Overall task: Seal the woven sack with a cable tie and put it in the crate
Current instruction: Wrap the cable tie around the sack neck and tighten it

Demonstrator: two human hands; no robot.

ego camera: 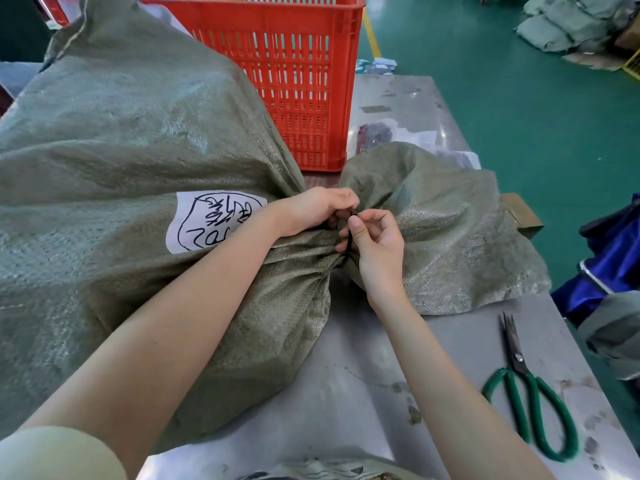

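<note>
Sack (131, 140), grey-green woven, bulging; left hand (313, 209) clutches its neck, right hand (375, 237) pinches black tie (349, 237)

A grey metal table (398, 98) stands on a glossy green floor (502, 81).

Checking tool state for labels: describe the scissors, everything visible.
The scissors lie flat on the grey table, at its near right, right of the right hand's forearm. Dark metal blades, shut, point away from the person; a pale pivot rivet joins them. Two large loop handles wrapped in green point toward the person. Nothing touches them but the table; neither hand is near.
</note>
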